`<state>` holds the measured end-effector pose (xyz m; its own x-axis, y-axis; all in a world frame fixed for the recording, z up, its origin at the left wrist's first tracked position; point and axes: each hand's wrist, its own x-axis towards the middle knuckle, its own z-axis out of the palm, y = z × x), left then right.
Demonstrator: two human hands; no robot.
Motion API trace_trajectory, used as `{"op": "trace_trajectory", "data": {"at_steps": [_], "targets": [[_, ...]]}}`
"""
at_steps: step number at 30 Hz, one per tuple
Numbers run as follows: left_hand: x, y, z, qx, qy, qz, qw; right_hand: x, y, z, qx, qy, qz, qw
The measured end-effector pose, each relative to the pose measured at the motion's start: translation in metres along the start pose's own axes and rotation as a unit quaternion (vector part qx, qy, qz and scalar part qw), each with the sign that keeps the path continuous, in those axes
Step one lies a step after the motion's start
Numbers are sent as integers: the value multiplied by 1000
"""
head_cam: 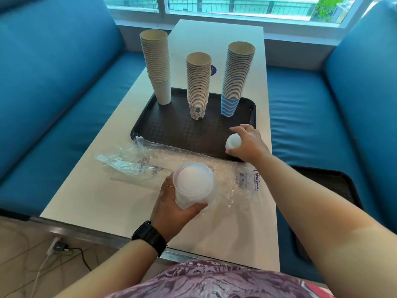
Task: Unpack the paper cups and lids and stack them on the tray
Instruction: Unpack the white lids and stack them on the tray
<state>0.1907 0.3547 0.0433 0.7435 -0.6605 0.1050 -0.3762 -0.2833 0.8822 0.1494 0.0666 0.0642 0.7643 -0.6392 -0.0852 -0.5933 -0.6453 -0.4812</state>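
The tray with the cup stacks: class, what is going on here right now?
A person is unpacking cups and lids at a white table. Three cup stacks stand on the black tray: plain, tree-printed and blue-striped. The right hand holds a few white lids at the tray's near right corner. The left hand grips a stack of lids still in its clear wrapper, above empty plastic wrappers.

Left hand (171,203) grips bagged lids (194,184); right hand (247,145) holds lids (233,141) on tray (171,127).
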Motion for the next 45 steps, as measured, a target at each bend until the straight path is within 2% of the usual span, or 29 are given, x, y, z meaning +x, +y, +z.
{"op": "trace_trajectory", "data": {"at_steps": [4, 7, 12, 16, 19, 24, 27, 31, 35, 40, 45], "targets": [[0, 2, 0, 3, -1, 1, 1000, 17, -15, -9, -112, -119, 24, 986], [0, 3, 0, 3, 0, 3, 1000, 19, -16, -8, -139, -159, 47, 976], [0, 1, 0, -3, -5, -17, 1000, 17, -15, -7, -132, -151, 50, 978], [0, 4, 1, -9, -4, -38, 999, 5, -25, -16, -63, -76, 31, 995], [0, 5, 3, -8, -1, -36, 999, -16, -52, -27, -9, -52, -20, 998], [-1, 10, 0, -6, -3, -34, 999, -77, -111, -46, 19, -80, -125, 989], [-2, 11, -1, 4, -4, -20, 1000, -113, -137, -49, -12, -118, -183, 976], [-3, 15, -4, 13, -18, -24, 999, -132, -154, -36, -123, -139, -228, 956], [-3, 19, -7, 20, -26, -20, 999, -139, -157, -28, -189, -140, -238, 943], [-5, 15, -4, 28, -16, -29, 999, -139, -163, -23, -209, -128, -243, 939], [-7, 12, -3, 20, -12, -47, 999, -131, -165, -23, -242, -149, -230, 931]]}}
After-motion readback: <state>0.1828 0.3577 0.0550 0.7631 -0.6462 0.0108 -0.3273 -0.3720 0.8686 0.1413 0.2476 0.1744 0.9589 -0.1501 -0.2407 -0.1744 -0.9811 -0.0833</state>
